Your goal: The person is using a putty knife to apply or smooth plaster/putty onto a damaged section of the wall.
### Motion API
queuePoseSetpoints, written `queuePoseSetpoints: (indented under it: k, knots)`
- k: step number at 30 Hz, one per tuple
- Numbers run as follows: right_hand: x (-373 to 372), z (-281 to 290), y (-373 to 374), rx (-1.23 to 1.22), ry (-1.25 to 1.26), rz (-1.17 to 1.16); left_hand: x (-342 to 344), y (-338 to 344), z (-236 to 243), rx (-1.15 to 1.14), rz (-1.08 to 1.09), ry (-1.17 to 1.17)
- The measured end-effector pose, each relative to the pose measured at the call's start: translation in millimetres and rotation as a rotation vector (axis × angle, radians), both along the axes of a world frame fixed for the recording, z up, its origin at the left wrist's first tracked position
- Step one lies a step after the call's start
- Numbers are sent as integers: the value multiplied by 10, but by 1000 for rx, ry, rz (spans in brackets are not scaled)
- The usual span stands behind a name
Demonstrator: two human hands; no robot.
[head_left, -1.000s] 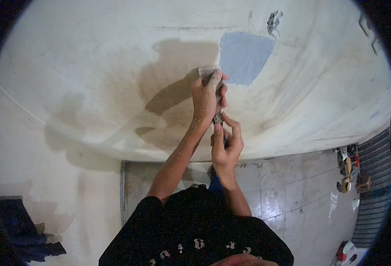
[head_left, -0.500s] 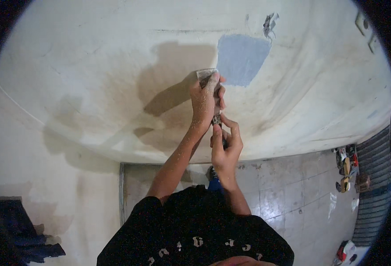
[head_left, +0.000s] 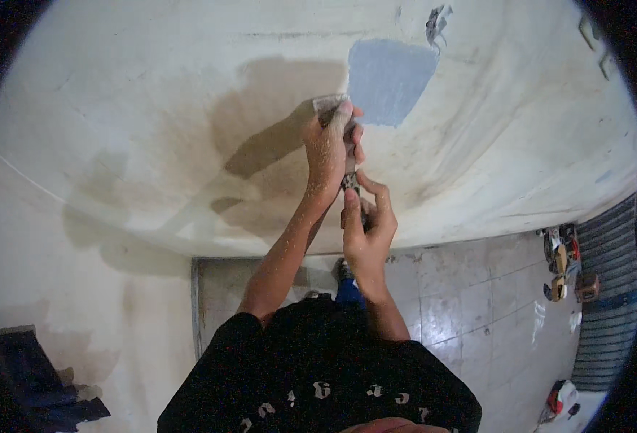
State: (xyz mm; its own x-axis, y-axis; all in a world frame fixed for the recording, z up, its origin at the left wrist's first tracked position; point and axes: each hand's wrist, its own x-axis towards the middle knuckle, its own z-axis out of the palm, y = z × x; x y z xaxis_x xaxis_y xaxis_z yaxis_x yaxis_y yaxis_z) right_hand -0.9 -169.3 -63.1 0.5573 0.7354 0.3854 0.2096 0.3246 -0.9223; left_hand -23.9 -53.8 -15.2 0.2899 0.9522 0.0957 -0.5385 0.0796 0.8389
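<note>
Wall (head_left: 152, 79): off-white, stained brown in places, curved by the lens. Marked with one blue-grey patch (head_left: 392, 81) and, above it, one dark torn mark (head_left: 437, 25). Floor (head_left: 470, 289): grey tile. Shutter (head_left: 607, 339): ribbed, far right.

Scraper (head_left: 350, 164), one: raised at the wall, blade (head_left: 323, 103) just beside the patch's lower left corner, handle (head_left: 350, 182) toward me. Whether the full edge touches, I cannot tell.

Left grip (head_left: 324, 155), one: mine, closed about the scraper's upper part, thumb laid along the blade near its edge; speckled with pale dust.

Right grip (head_left: 371, 231), one: mine, closed on the handle below, thumb and forefinger pinching it.

Notes for use, in my judgement: keep the blade low and flat to the wall, since a steep corner would likely gouge. Press with the left thumb, set back from the edge; steer and push with the right. Short, even strokes; ease off close to the patch's border.
</note>
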Motion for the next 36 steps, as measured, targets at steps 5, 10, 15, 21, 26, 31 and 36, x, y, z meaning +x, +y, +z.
queuePoseSetpoints:
  k: [5,10,15,21,26,31,36]
  knots:
    - [-2,204,48,53,45,-6,-1,-28,234,37,-5,22]
    - [13,65,9,-39,-8,21,6,2,135,54,36,34]
    - [45,256,7,-4,-12,10,41,8,355,65,26,-6]
    - [67,404,79,-5,-59,-14,73,85,468,112,8,-21]
    - [15,179,12,-79,-51,7,13,116,157,29,-13,-23]
    - [15,228,-25,-10,-73,-15,36,87,200,20,-33,-47]
    - [-28,202,-31,-30,-36,-22,-8,69,205,16,-52,19]
